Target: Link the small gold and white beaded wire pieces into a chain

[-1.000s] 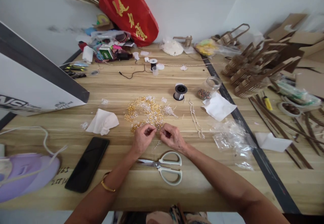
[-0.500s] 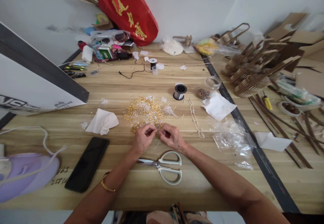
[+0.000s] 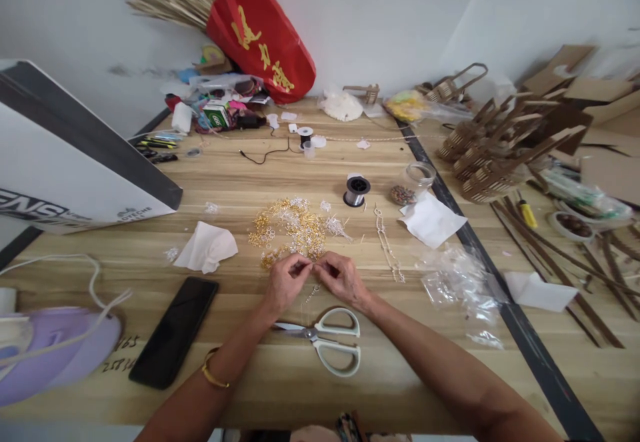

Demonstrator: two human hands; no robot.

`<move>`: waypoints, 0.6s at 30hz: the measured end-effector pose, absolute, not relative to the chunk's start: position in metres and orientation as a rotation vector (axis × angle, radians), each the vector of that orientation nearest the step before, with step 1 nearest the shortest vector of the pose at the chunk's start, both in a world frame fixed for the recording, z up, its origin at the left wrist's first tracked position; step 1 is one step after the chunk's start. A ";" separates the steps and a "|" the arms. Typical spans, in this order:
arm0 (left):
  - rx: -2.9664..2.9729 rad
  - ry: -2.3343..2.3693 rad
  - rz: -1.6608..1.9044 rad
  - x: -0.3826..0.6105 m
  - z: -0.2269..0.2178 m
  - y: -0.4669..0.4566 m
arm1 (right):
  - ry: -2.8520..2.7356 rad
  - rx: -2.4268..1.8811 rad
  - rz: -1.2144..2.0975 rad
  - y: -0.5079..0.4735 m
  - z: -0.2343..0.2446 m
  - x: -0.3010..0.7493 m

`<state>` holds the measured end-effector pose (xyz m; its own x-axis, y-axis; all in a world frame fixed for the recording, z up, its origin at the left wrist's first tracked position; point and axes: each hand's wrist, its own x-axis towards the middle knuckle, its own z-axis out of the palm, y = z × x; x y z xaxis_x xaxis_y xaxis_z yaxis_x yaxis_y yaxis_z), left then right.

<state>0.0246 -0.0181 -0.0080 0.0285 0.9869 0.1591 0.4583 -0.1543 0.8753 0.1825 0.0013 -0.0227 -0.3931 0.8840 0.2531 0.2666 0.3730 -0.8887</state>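
Observation:
My left hand (image 3: pixel 289 283) and my right hand (image 3: pixel 343 278) meet over the tabletop, each closed in a pinch with the fingertips almost touching. A thin beaded string (image 3: pixel 313 292) hangs just below the fingertips; its upper part is hidden by the fingers. Just beyond the hands lies a spread of gold and clear beads (image 3: pixel 307 232). White-handled scissors (image 3: pixel 317 335) lie slightly open on the table, nearer to me than the hands. A finished-looking beaded strand (image 3: pixel 384 245) is stretched out to the right.
A spool of wire (image 3: pixel 355 191) and a glass jar (image 3: pixel 417 179) with beads stand farther back. Plastic bags (image 3: pixel 457 279) lie right, with small woven baskets (image 3: pixel 493 155) beyond. Leftward are a black phone (image 3: pixel 174 332), a crumpled tissue (image 3: pixel 206 247) and a large box (image 3: pixel 100 175).
The camera view has shifted slightly, so the whole scene sits a little lower. Both hands stay pinched together, with only a small shift at the fingers.

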 end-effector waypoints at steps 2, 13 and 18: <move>1.690 1.467 1.082 0.024 -0.007 -0.018 | -1.822 -1.020 1.037 0.002 -0.024 0.182; 1.664 1.438 1.035 0.023 -0.005 -0.017 | -1.781 -1.062 1.078 0.004 -0.024 0.182; 1.565 1.401 1.004 0.021 -0.006 -0.015 | -1.815 -1.039 1.054 0.003 -0.023 0.183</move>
<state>0.0207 -0.0152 -0.0059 0.0754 0.9958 0.0516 0.3686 -0.0760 0.9265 0.1828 0.0034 -0.0232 -0.3631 0.9061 0.2173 0.2608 0.3227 -0.9099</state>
